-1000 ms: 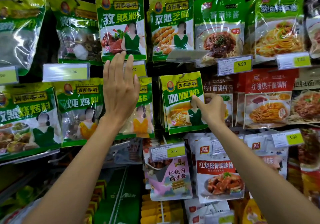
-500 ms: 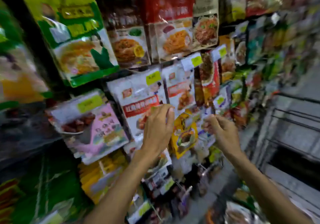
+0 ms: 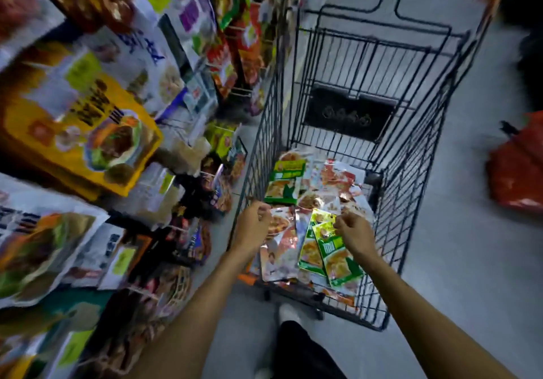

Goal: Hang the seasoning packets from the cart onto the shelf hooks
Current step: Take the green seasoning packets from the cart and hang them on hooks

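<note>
A black wire cart (image 3: 411,173) stands on the aisle floor, with several seasoning packets on its bottom. Both my hands reach into its near end. My right hand (image 3: 354,233) pinches the top edge of two overlapping green packets (image 3: 335,258), which tilt toward me. My left hand (image 3: 252,227) has curled fingers pinching the top corner of a silver-and-red packet (image 3: 279,243). Another green packet (image 3: 285,184) lies farther in, beside red-printed ones (image 3: 332,182). The shelf (image 3: 97,132), hung with packets, runs along the left and is blurred.
A folded child-seat flap (image 3: 349,117) closes the cart's far end. A red bag (image 3: 517,167) lies on the floor at the right. My dark trouser leg and white shoe (image 3: 289,314) stand just before the cart. Grey floor lies right of the cart.
My view swung from the shelf down and right to the cart. Both hands left the hanging packets, dropped into the cart and took hold of packets there.
</note>
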Demonstrator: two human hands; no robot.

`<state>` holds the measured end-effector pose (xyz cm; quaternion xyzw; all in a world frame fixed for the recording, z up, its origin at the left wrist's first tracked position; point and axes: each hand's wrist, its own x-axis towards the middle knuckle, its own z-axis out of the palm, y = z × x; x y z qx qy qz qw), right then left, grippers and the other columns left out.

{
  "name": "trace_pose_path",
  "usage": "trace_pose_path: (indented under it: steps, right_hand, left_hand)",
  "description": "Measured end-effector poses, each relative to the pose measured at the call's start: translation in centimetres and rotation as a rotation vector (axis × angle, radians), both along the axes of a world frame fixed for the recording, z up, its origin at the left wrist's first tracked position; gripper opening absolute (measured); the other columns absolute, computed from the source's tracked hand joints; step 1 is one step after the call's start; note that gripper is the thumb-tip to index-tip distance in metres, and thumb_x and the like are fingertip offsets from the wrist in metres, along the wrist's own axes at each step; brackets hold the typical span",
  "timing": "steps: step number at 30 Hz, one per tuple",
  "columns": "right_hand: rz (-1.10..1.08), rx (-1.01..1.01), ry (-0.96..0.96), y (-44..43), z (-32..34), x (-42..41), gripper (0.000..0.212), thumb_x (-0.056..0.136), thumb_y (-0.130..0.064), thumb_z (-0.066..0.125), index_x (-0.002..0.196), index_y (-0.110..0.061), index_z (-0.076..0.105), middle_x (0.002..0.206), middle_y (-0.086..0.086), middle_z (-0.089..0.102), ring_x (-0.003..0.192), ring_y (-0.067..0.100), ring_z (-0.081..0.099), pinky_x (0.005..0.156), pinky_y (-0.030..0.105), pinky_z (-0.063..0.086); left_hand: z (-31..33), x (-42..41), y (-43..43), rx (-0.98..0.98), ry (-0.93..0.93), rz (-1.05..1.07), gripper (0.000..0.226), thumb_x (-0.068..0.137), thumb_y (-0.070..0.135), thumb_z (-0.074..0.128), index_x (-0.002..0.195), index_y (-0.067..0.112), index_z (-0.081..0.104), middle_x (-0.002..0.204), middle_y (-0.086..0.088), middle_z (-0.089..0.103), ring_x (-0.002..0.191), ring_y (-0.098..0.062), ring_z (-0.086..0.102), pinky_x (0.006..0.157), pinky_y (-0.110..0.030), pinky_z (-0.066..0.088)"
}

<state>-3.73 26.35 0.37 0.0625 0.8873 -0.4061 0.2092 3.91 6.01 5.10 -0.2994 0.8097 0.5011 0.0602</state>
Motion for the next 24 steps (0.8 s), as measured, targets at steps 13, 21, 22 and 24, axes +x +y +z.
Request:
trace_pose_path:
  steps: [13, 21, 22, 24]
  right_hand:
    - [-0.031, 0.287, -0.181, 6.0, -14.4, 0.2, 0.046, 0.085, -0.015, 0.071, 0.123, 0.003, 0.051, 0.121, 0.022, 0.055, 0.111, 0.033, 0.053, 0.077, 0.031, 0.036]
    - [-0.060, 0.384, -0.221, 5.4, -16.8, -0.3, 0.069, 0.075, -0.023, 0.081, 0.130, -0.001, 0.046, 0.130, 0.018, 0.049, 0.124, 0.032, 0.043, 0.101, 0.037, 0.037]
    - [-0.059, 0.407, -0.227, 5.4, -16.8, -0.3, 0.071, 0.076, -0.025, 0.080, 0.132, -0.001, 0.043, 0.132, 0.019, 0.046, 0.125, 0.032, 0.039, 0.101, 0.035, 0.034]
    - [-0.093, 0.422, -0.238, 5.4, -17.0, -0.5, 0.068, 0.078, -0.026, 0.078, 0.130, -0.001, 0.042, 0.132, 0.020, 0.043, 0.125, 0.033, 0.036, 0.101, 0.034, 0.032]
  left_hand:
    - [-18.0, -4.7, 7.9, 0.028, -0.293, -0.320, 0.022, 0.090, -0.010, 0.044, 0.103, -0.028, 0.045, 0.074, -0.034, 0.042, 0.070, -0.046, 0.043, 0.062, -0.044, 0.024]
    - [-20.9, -5.6, 9.7, -0.016, -0.350, -0.206, 0.055, 0.091, -0.007, 0.049, 0.141, 0.003, 0.031, 0.131, -0.020, 0.050, 0.113, -0.037, 0.053, 0.091, -0.048, 0.045]
    - [-21.0, -5.6, 9.9, -0.012, -0.365, -0.189, 0.053, 0.090, -0.006, 0.052, 0.139, 0.004, 0.035, 0.129, -0.019, 0.052, 0.111, -0.037, 0.054, 0.090, -0.047, 0.046]
    - [-21.1, -5.6, 9.9, -0.007, -0.382, -0.141, 0.040, 0.086, -0.003, 0.062, 0.124, 0.002, 0.052, 0.119, -0.018, 0.060, 0.104, -0.034, 0.059, 0.084, -0.041, 0.050]
